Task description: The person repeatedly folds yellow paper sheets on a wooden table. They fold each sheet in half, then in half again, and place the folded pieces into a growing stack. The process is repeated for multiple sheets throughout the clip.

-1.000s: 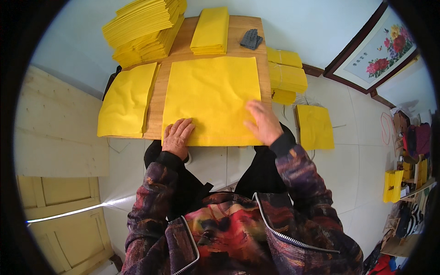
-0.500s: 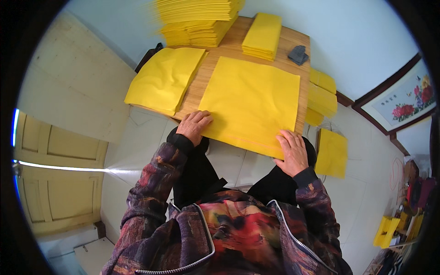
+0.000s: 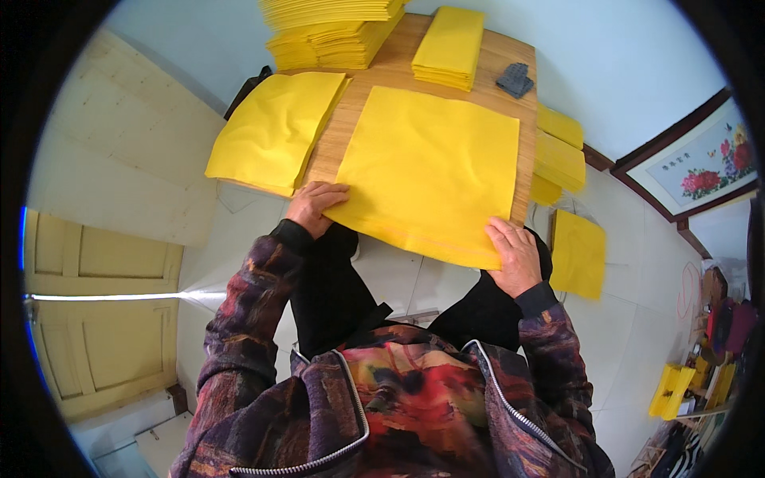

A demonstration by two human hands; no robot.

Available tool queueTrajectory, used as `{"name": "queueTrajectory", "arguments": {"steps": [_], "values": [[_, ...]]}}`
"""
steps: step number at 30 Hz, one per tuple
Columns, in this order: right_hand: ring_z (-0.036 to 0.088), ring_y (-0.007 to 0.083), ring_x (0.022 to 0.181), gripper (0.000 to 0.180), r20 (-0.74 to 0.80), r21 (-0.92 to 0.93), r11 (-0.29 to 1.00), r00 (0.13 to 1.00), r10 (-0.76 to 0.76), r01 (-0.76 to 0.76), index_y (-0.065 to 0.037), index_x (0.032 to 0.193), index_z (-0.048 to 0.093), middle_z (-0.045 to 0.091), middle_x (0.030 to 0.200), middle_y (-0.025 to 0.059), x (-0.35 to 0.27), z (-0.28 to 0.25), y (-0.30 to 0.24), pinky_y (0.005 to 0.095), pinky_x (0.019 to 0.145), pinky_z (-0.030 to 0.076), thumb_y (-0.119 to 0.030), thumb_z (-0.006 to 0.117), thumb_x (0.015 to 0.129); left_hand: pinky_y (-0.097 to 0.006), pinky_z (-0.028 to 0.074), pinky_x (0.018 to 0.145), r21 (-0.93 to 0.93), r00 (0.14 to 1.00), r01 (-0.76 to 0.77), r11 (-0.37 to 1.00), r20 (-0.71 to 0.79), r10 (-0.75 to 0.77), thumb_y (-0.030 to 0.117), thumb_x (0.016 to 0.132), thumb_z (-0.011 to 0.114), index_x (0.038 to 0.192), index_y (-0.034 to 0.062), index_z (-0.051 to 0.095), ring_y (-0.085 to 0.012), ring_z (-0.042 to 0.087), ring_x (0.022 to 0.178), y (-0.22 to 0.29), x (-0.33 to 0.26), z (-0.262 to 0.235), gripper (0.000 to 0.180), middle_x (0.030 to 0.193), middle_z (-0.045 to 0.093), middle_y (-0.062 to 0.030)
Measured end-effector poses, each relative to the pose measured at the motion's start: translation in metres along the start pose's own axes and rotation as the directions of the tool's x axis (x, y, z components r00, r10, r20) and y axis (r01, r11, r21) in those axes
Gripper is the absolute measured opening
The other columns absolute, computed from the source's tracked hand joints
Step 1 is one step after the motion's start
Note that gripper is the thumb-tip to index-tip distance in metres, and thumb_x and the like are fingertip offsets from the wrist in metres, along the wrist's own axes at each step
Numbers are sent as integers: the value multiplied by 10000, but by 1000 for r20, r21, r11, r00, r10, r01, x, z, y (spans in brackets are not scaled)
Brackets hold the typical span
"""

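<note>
Pale floor tiles and a framed flower picture [image 3: 701,163] surround the small wooden table [image 3: 398,68] at which we sit, its bamboo-like top loaded with tall stacks of yellow paper [image 3: 335,32] and a narrower folded pile [image 3: 450,48]. We judge that we are squaring up the large yellow sheet stack [image 3: 434,171] at the near edge: our left hand [image 3: 315,207] pinches its near-left corner with curled fingers, while our right hand [image 3: 514,255] lies nearly flat, fingers spread on the near-right corner. Thin, matte and limp, the sheets call for light, even pressure from both hands so the edges align without creasing.
</note>
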State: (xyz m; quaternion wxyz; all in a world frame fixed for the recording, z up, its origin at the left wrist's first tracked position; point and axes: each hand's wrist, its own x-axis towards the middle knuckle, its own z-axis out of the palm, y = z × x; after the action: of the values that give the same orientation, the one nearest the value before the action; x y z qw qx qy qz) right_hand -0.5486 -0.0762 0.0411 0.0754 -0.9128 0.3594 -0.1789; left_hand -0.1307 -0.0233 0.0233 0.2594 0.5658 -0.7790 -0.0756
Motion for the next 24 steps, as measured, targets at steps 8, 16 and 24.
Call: {"name": "queueTrajectory", "arguments": {"steps": [8, 16, 24], "values": [[517, 263, 1150, 501, 32, 62, 997, 999, 39, -41, -61, 1186, 562, 541, 1268, 69, 0, -9, -3, 399, 958, 386, -160, 719, 721, -427, 456, 958, -84, 998, 16, 996, 65, -11, -15, 681, 684, 969, 66, 694, -334, 571, 1103, -3, -2, -7, 299, 1103, 676, -78], [596, 275, 1000, 254, -23, 236, 970, 998, 56, -49, -66, 1027, 644, 654, 1060, 75, 18, -14, 10, 379, 842, 453, -158, 688, 795, -335, 486, 896, -420, 986, 165, 892, 74, -148, 9, 791, 656, 952, 23, 679, -253, 619, 1028, -3, 8, -12, 163, 1000, 695, -86], [573, 387, 651, 260, 46, 487, 815, 941, 335, -314, 32, 854, 591, 561, 700, 225, 32, -5, 36, 436, 583, 429, -225, 629, 871, -266, 455, 789, -629, 863, 501, 594, 312, -398, 92, 889, 549, 1081, -19, 621, -105, 569, 858, -13, 37, -10, 233, 919, 647, -2]]}}
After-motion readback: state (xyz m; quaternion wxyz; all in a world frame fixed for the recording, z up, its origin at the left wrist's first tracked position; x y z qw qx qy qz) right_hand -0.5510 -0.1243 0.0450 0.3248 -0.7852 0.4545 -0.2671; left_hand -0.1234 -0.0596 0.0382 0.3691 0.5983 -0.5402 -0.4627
